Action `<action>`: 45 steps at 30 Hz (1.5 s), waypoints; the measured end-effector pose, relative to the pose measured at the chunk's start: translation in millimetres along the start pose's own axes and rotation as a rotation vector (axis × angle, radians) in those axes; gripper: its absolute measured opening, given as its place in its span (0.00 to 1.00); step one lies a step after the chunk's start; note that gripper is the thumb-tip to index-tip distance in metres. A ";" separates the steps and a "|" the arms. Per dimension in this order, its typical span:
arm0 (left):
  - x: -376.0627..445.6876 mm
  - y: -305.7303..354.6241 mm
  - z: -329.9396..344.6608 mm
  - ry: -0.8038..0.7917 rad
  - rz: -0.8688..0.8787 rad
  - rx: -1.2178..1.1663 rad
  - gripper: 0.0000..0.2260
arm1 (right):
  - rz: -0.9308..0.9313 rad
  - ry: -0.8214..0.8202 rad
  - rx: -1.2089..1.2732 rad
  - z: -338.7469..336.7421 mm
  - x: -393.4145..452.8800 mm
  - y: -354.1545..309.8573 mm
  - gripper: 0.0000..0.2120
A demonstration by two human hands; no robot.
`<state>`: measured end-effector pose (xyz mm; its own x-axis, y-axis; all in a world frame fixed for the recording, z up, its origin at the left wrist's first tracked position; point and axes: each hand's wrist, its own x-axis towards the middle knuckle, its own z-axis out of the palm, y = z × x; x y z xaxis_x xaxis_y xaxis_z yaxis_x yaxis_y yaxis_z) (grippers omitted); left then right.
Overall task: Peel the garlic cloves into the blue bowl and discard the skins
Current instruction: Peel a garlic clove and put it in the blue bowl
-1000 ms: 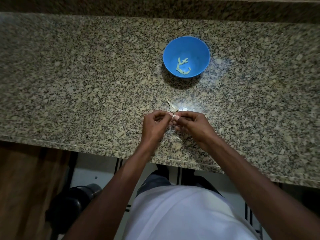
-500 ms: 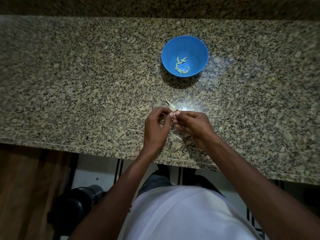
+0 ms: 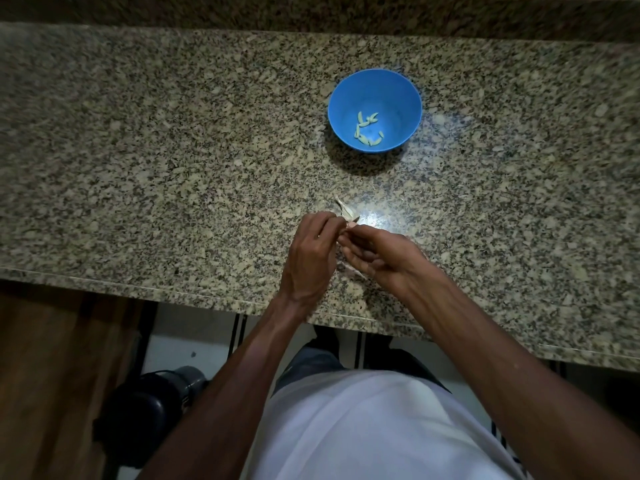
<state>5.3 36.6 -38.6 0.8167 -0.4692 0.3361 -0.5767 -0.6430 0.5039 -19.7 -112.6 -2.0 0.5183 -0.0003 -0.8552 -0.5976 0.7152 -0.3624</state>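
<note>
We stand at the granite counter point(image 3: 173, 168) with both hands meeting just inside its near edge, about midway along it. Our left hand point(image 3: 308, 252) curls its fingers round a garlic clove point(image 3: 350, 224), of which only a pale tip shows between the fingertips, and our right hand point(image 3: 375, 252) pinches at the same clove from the other side, so both are grasping it. The blue bowl point(image 3: 398, 95) sits well apart toward the far edge, with a few peeled cloves point(image 3: 367, 129) lying in its bottom. A loose skin point(image 3: 344, 210) lies on the counter just beyond our fingertips, and more scraps point(image 3: 351, 270) seem to lie under our right palm, though they are hard to make out. The step in hand looks like stripping this clove. To do it well, we judge that we should hold the clove steady in the left fingers, catch the papery edge with a right nail, and pull along its length, letting the skin fall beside the other scraps and not toward the bowl.
</note>
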 end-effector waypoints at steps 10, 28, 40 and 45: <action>11.3 25.0 2.6 -0.062 -0.433 -0.282 0.05 | -0.264 -0.165 -0.189 -18.2 -2.2 1.9 0.12; 9.4 21.4 -15.4 -0.115 -0.872 -0.859 0.06 | -0.560 -0.099 -0.510 -37.3 7.2 -1.1 0.06; 8.1 13.6 -17.4 -0.183 -0.747 -0.811 0.07 | -0.506 -0.156 -0.494 -37.6 3.2 -2.0 0.10; 4.8 8.0 -16.0 -0.141 -0.773 -0.688 0.05 | -0.557 -0.108 -0.585 -40.9 5.3 -2.7 0.09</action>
<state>4.9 38.8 -20.3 0.9229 -0.1712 -0.3449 0.2746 -0.3352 0.9013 -40.4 -143.1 -20.7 0.8719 -0.1598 -0.4629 -0.4423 0.1488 -0.8844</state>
